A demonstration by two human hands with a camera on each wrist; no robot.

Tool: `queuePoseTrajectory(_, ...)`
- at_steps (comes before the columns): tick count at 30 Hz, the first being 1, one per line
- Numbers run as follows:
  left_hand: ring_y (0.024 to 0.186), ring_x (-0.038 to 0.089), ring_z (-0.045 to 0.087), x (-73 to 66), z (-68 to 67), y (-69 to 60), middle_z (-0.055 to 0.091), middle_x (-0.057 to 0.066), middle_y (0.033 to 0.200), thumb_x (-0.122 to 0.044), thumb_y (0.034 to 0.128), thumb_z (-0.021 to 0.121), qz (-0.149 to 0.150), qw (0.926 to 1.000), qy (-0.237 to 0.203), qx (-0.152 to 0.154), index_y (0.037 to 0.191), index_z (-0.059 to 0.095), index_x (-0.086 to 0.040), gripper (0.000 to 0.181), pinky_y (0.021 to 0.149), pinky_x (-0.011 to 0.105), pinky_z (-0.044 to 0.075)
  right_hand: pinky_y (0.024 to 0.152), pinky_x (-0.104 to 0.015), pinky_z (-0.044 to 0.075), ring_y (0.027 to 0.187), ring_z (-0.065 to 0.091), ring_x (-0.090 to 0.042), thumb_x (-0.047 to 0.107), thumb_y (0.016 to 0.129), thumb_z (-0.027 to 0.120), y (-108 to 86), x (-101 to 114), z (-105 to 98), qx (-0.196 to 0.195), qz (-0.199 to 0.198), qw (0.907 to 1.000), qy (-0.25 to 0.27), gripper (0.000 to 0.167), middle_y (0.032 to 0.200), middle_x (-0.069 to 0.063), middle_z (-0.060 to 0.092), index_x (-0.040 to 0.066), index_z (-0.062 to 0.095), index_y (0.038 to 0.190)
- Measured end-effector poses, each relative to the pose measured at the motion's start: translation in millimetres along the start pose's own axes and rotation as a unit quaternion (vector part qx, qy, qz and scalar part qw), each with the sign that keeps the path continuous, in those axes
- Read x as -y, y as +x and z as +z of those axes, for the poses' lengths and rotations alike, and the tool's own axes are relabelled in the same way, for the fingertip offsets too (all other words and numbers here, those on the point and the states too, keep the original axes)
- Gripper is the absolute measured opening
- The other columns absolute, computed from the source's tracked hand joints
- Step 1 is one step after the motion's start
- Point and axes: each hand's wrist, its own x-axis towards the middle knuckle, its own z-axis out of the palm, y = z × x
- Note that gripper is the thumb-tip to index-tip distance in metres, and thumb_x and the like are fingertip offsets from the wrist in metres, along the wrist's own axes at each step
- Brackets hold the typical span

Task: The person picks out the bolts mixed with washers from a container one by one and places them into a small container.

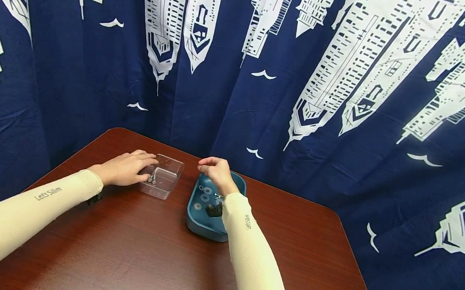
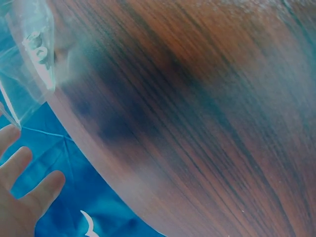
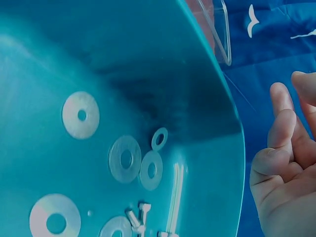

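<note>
My left hand [image 1: 126, 168], its fingers spread, lies at the left side of a clear plastic divided box [image 1: 160, 195]. In the left wrist view the fingertips are close to a box corner; whether they touch is hard to tell. A few small metal screws [image 1: 153, 178] lie in the box. Over the far part of a blue oblong tray [image 1: 205, 231] hovers my right hand [image 1: 219, 173], fingers loosely bent, with nothing visible between them. Flat washers [image 3: 80, 115] of several sizes and small silvery screws [image 3: 143, 217] lie in the tray, beside a black piece [image 1: 213, 210].
Both containers stand towards the far edge of a brown wood-grain table [image 1: 146, 247], the box left of the tray. A dark blue curtain [image 1: 219, 103] with white building prints hangs right behind the table. My right forearm covers part of the tray's right side.
</note>
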Motion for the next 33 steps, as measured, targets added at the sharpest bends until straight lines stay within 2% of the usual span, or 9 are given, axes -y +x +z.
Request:
queuePoseTrajectory(7,0.134,0.037,0.047,0.6,-1.3,2.0,0.055,0.018,0.144,-0.024,0.0901,0.068,0.014,0.9999,0.008,-0.005,0.139,0.059,-0.006,0.053,0.105,0.061,0.041,0.099,-0.057,0.049,0.11,0.062,-0.046,0.006,0.088,0.07,-4.1,-6.2,-12.3,-0.004,-0.001,1.0,-0.001,0.017,0.097,-0.009,0.074,-0.001,0.073,0.103)
queuePoseTrajectory(12,0.132,0.035,0.048,-1.0,-2.6,4.6,0.059,0.015,0.139,-0.024,0.0903,0.068,0.016,0.9998,0.009,-0.008,0.138,0.059,-0.006,0.052,0.103,0.061,0.043,0.097,-0.054,0.05,0.109,0.061,-0.045,0.008,0.089,0.07,-7.5,-9.4,-18.9,-0.009,0.0,0.9999,-0.011,0.015,0.097,-0.006,0.072,0.002,0.074,0.102)
queuePoseTrajectory(15,0.131,0.035,0.048,-2.6,-2.9,6.4,0.06,0.014,0.138,-0.024,0.0905,0.069,0.016,0.9998,0.011,-0.009,0.138,0.059,-0.007,0.051,0.102,0.061,0.043,0.096,-0.052,0.051,0.107,0.063,-0.043,0.008,0.089,0.071,-9.3,-10.6,-21.9,-0.016,-0.003,0.9998,-0.013,0.015,0.096,-0.006,0.072,0.001,0.074,0.102)
queuePoseTrajectory(22,0.131,0.034,0.048,-6.2,-2.8,11.2,0.059,0.013,0.139,-0.024,0.091,0.068,0.019,0.9997,0.007,-0.01,0.139,0.059,-0.008,0.052,0.101,0.06,0.044,0.095,-0.053,0.051,0.094,0.066,-0.026,0.008,0.088,0.073,-12.4,-12.1,-28.1,-0.024,-0.008,0.9995,-0.02,0.014,0.096,-0.005,0.073,0.002,0.075,0.1)
queuePoseTrajectory(27,0.131,0.033,0.048,-10.2,-1.7,15.2,0.059,0.012,0.139,-0.025,0.0908,0.068,0.022,0.9997,0.001,-0.014,0.14,0.059,-0.009,0.052,0.102,0.059,0.044,0.098,-0.056,0.049,0.099,0.065,-0.035,0.007,0.088,0.072,-12.8,-14.7,-32.4,-0.025,-0.007,0.9996,-0.013,0.016,0.095,-0.006,0.073,-0.001,0.074,0.101)
queuePoseTrajectory(33,0.132,0.032,0.048,-18.3,-1.9,19.6,0.059,0.01,0.14,-0.025,0.0906,0.068,0.044,0.9989,-0.006,-0.017,0.14,0.058,-0.009,0.053,0.102,0.058,0.044,0.099,-0.056,0.049,0.104,0.062,-0.043,0.005,0.088,0.072,-16.2,-16.8,-37.8,-0.029,-0.004,0.9996,-0.006,0.016,0.096,-0.008,0.072,-0.003,0.074,0.102)
